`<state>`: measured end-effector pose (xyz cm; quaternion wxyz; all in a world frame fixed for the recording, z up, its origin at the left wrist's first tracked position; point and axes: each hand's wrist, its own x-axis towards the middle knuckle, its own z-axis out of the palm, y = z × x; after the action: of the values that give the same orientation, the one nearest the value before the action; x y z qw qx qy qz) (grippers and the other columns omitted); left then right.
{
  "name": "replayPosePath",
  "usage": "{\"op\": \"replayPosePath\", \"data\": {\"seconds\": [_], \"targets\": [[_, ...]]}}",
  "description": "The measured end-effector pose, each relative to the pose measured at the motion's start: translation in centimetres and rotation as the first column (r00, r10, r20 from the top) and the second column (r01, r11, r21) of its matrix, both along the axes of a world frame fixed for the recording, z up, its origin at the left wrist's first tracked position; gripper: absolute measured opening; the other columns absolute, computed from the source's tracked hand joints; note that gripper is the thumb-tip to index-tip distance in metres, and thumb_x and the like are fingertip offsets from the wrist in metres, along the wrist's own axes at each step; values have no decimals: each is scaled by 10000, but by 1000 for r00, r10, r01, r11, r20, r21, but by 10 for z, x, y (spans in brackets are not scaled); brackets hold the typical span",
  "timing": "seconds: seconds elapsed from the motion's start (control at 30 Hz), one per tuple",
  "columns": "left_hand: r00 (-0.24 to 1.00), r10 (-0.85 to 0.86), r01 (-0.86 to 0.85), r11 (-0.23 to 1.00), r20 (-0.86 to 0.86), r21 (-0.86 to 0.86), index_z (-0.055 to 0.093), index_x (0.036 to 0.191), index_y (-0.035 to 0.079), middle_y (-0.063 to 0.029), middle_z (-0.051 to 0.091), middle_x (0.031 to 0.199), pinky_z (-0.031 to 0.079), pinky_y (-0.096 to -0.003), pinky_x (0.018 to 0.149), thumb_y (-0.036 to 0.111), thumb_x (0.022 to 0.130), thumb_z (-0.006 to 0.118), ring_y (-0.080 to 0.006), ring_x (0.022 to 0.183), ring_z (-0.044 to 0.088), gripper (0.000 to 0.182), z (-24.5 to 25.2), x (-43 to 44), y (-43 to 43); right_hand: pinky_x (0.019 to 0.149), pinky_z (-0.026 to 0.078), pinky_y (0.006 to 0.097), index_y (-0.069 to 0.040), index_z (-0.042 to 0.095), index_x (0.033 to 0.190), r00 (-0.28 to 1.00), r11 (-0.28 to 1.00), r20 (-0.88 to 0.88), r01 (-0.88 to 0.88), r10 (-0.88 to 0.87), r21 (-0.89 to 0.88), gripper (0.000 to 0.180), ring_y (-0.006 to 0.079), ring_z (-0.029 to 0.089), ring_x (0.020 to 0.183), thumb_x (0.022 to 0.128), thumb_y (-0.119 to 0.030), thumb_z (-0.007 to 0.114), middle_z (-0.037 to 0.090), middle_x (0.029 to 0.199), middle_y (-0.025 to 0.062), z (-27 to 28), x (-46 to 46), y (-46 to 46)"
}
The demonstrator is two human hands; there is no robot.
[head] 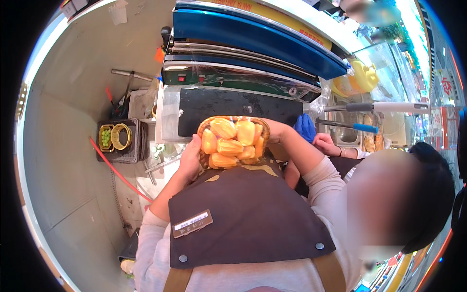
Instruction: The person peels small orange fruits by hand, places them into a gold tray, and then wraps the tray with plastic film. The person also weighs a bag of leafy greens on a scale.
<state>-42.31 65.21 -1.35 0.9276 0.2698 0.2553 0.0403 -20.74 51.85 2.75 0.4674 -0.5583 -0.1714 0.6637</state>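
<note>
A brown basket-like tray of yellow jackfruit pieces [230, 144], covered in clear film, is held up in front of my apron. My left hand [190, 157] grips its left side, with the thumb at the rim. My right hand [274, 130] is at its right side; the fingers are mostly hidden behind the tray. Just beyond the tray lies the black plate [240, 106] of a film-wrapping machine, whose blue cover [255, 42] and metal rollers [240, 54] are farther back.
A co-worker stands close at my right, a hand [326, 145] near a blue glove [305, 127]. Handled tools [386, 107] extend there, near a yellow jug [355, 80]. At left, a dark basket [140, 140] holds green grapes [106, 138] and a gold ring-shaped container [121, 137]; a red hose [116, 171] runs below.
</note>
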Motion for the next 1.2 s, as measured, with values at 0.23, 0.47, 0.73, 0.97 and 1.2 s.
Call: {"op": "replayPosePath", "data": {"seconds": [0.23,0.47,0.73,0.97,1.2], "targets": [[962,236,-217,966,139,-141,389,1328,-9,-166,498,1308,437,-416,990,475,997,289,-290,1183,521,595,5,8,-6,926,468,360,-32,439,1340,903,898,80,405,-422,170,454,215,589,1083,1005,-336,396,555,1268,88,18,-2,-8],[910,53,100,935,411,-342,357,1384,33,-146,463,1369,391,-450,1031,507,990,265,-314,1229,480,623,54,58,-11,1013,421,412,-12,351,1370,697,561,-373,716,-613,416,598,283,496,1216,998,-474,274,467,1347,157,65,-62,-39],[662,-195,619,687,724,-381,228,1473,111,-147,290,1487,242,-478,1116,720,868,296,-351,1348,303,860,107,75,-119,1059,365,479,-41,301,1413,255,-54,-558,877,-790,477,679,342,437,1266,968,-552,261,396,1414,169,97,-140,-147],[376,-725,903,427,577,-51,282,1442,75,-148,347,1456,278,-476,1101,552,900,355,-346,1315,366,726,71,22,-273,1049,381,436,-65,481,1305,22,-635,-870,674,-492,377,564,323,508,1184,983,-482,278,523,1313,125,76,-288,-287],[-273,-841,955,-295,468,27,378,1364,34,-161,418,1394,345,-468,1059,502,941,339,-325,1258,435,633,41,-88,-437,1043,388,470,-83,366,1373,-742,-965,-617,217,-262,149,742,322,500,1203,924,-659,235,477,1336,157,76,-491,-361]]}}
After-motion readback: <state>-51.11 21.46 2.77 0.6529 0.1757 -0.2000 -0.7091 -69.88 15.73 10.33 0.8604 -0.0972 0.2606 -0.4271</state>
